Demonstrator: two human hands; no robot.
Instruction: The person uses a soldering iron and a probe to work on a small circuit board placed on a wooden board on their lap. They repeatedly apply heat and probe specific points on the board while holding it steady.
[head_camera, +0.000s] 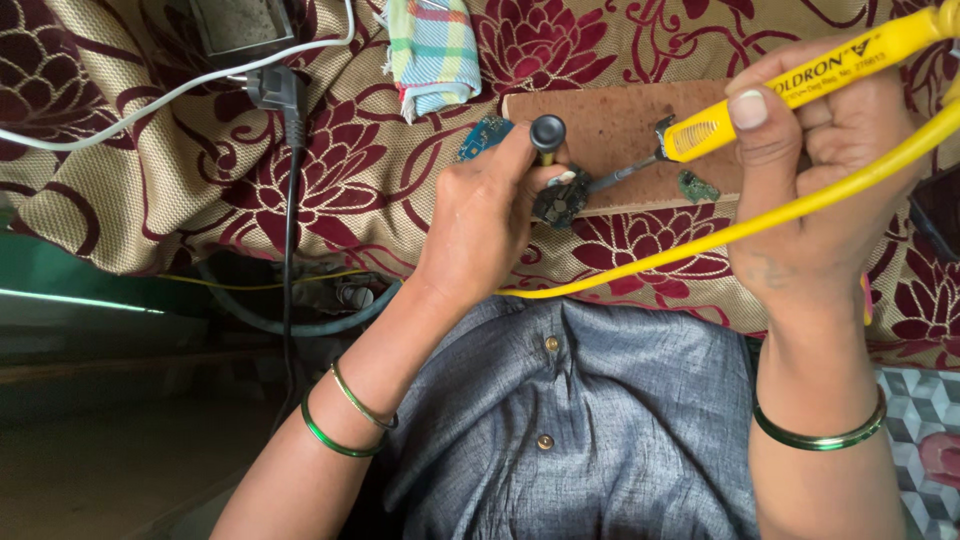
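My right hand (820, 180) grips a yellow soldering iron (800, 85), whose metal tip (620, 177) points left onto a small dark circuit board (558, 205). My left hand (490, 215) holds that board against the edge of a brown wooden block (620, 125). The same fingers pinch a thin tool with a round black knob (547, 131). The iron's yellow cord (720, 235) runs across below both hands. A small green board piece (697, 187) lies on the block near the tip. A blue circuit board (484, 135) peeks out behind my left fingers.
A maroon and beige floral cloth (340, 170) covers the work surface. A black plug (275, 90) with black and white cables lies at upper left. A striped folded cloth (432, 50) sits at the top. Green bangles are on both wrists, over my grey buttoned garment (570, 420).
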